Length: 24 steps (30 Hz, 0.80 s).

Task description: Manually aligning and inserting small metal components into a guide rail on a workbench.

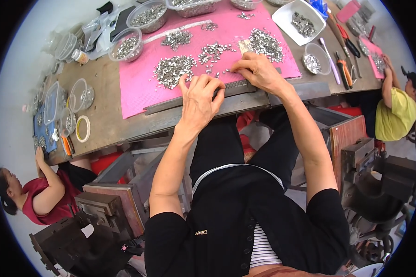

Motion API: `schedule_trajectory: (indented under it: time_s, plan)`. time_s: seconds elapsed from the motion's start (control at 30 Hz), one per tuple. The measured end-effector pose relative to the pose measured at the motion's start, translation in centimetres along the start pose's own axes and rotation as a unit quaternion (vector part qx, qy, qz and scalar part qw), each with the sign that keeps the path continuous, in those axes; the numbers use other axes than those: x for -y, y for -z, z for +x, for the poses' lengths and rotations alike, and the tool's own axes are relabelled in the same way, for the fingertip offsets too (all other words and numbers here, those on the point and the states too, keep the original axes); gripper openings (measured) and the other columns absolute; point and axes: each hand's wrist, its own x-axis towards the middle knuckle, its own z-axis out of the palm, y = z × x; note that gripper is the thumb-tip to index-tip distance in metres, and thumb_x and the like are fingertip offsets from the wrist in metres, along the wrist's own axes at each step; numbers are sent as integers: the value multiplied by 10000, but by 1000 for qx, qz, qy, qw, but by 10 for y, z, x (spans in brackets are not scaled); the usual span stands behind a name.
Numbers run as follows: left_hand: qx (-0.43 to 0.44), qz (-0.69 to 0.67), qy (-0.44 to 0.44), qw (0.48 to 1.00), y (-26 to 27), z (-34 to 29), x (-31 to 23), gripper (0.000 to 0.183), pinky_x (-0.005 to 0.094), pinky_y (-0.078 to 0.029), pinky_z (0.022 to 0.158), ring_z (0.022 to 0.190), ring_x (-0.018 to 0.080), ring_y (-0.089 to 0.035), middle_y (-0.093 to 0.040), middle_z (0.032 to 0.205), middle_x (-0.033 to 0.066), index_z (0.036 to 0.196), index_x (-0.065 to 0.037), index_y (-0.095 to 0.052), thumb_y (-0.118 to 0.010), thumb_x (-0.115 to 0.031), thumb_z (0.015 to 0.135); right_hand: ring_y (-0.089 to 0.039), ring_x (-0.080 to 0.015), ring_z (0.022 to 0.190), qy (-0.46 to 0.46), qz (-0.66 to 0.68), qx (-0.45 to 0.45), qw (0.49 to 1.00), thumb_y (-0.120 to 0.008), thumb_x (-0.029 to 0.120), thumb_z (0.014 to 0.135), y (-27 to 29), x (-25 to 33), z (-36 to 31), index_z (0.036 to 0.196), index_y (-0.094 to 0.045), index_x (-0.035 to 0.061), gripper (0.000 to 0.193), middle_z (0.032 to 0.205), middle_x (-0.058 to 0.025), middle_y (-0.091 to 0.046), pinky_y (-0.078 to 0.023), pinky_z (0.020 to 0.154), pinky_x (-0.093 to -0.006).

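Observation:
A long dark metal bar (166,106) with a row of small slots lies along the front edge of a pink mat (136,94). Over its middle, my left hand (198,102) is closed, fingers curled down; something small and dark shows by the thumb, too hidden to name. Further right, my right hand (262,74) is closed in a pinch just above the bar, its fingertips hiding what they hold. Loose small silver metal pieces lie beyond the fingertips, between a large left pile (173,71), a middle pile (213,52) and a right pile (266,45).
Clear tubs of metal pieces (126,46) line the mat's far side. To the right are a white tray (286,16), a round tub (312,63), a toothbrush (329,60) and orange-handled pliers (344,71). Left stands a tape roll (83,129). Co-workers sit at both sides.

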Motion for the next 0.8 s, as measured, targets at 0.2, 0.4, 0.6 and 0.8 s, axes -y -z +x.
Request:
schedule_trajectory:
  time_s: [0.2,0.4,0.6,0.8]
  plan:
    - [-39,18,51,998,17,-10,15,208,651,-204,1152,1188,283,-594,-681,1206,56,1130,-116,-720,-674,-162,932,-636,-283,786,31,-38,8,999,-696,61,867,2,-1,2,970,-735,87,113,831,-92,-626,-504,712,-415]
    - [57,140,120,981,30,-27,15,501,771,-58,1135,1477,431,-334,-573,1463,105,1334,-60,-651,-486,-441,1054,-635,-275,835,14,-58,19,998,-707,92,867,0,-2,1,937,-684,68,78,869,-81,-633,-480,765,-400]
    - [98,28,96,990,27,-20,4,472,733,-50,1163,1417,373,-451,-624,1400,118,1309,-57,-667,-490,-417,1060,-619,-263,839,-5,-28,0,1000,-710,84,863,1,14,-2,927,-627,43,112,881,-74,-614,-462,790,-386]
    - [-45,-53,146,987,38,-15,21,232,602,-185,1173,1089,243,-654,-737,1109,48,1079,-125,-757,-640,-310,1001,-571,-274,894,32,-2,-40,999,-712,92,836,-14,43,-17,900,-601,66,131,895,-84,-565,-414,814,-388]
